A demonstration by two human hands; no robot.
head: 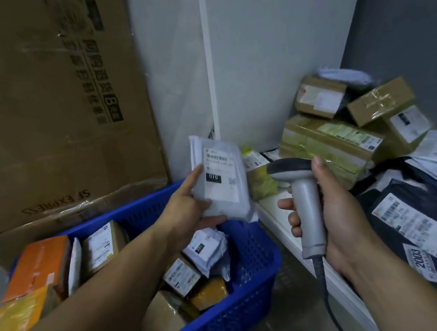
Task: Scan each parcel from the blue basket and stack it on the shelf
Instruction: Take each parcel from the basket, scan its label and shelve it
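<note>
One soft, light parcel [221,181] at frame centre: left hand [187,211] pinches its lower edge; right hand [338,221] grips the scanner [304,204]. Support its flat back.

L hand [187,208], R hand [338,216] + forearms [96,301] bare.

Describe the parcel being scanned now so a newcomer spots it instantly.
Find the blue basket at bottom centre. Just above its far rim the left hand holds a parcel upright, left of the grey scanner in the right hand. It is a flat white mailer whose label carries a black patch reading 010, the only parcel lifted off the piles.
</note>
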